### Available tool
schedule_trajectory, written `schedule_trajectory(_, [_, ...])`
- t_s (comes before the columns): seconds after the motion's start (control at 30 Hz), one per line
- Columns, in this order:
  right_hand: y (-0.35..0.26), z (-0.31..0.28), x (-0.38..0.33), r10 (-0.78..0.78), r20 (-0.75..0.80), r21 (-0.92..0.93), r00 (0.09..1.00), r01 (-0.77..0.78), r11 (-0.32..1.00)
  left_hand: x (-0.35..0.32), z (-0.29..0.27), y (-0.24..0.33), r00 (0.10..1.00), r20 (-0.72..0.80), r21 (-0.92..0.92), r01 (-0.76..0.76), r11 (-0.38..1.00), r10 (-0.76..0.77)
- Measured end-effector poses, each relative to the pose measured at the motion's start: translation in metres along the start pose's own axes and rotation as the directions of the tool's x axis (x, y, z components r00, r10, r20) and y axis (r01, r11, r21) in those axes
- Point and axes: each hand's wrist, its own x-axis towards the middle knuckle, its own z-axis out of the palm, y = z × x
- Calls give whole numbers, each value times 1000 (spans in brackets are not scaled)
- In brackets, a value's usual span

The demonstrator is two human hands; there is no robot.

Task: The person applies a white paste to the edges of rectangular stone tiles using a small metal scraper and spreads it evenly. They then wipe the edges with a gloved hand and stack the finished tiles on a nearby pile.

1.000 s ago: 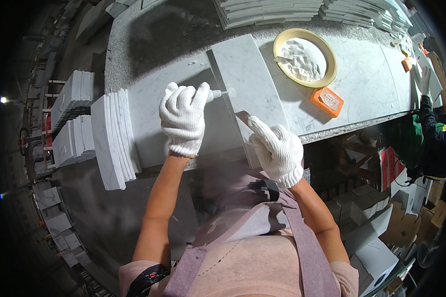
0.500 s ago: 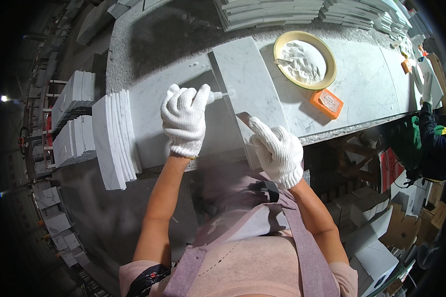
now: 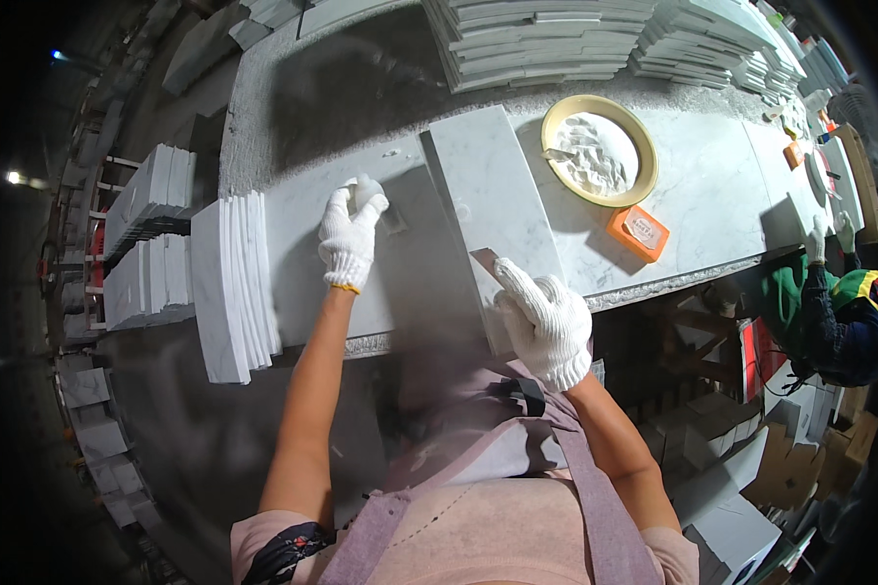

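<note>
My left hand (image 3: 347,239), in a white knit glove, is over the stone tabletop left of the slab. Its fingers close round a small white bottle (image 3: 366,185), mostly hidden by the glove. In my right hand (image 3: 548,322), also gloved, is a flat-bladed scraper (image 3: 484,257), its blade lying over the slab's left part. The white marble slab (image 3: 502,175) lies lengthwise in front of me, raised above the tabletop. A small clear wet spot (image 3: 462,211) shows on its surface.
A yellow-rimmed bowl (image 3: 647,156) of white powder and an orange box (image 3: 638,234) sit right of the slab. Slabs stand on edge (image 3: 232,283) at left; tile stacks (image 3: 537,44) line the back. At far right, a co-worker's gloved hands (image 3: 829,237) rest by the table.
My left hand has drawn the bottle away from the slab, leftward, and its nozzle no longer points at the wet spot. My right hand keeps the scraper in nearly the same place.
</note>
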Motion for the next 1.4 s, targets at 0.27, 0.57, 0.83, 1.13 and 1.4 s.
schedule_trajectory(0.27, [1,8,4,-64,-174,-35,983,59,998,65,21,-17,997,-48,115,61,991,-56])
schedule_trajectory(0.57, [-2,0,3,41,-56,-91,998,-46,995,82,35,-43,996,24,259,77,963,-86])
schedule_trajectory(0.83, [4,-3,-2,53,-67,75,996,-47,996,38,7,-75,990,-141,-143,-30,989,10])
schedule_trajectory(1.13, [-4,-14,-2,405,-101,531,909,-295,794,-141,-19,-55,991,-61,39,-120,992,123])
schedule_trajectory(1.4, [-28,-8,0,625,138,875,768,-391,287,-159,0,72,897,365,-447,-67,892,250])
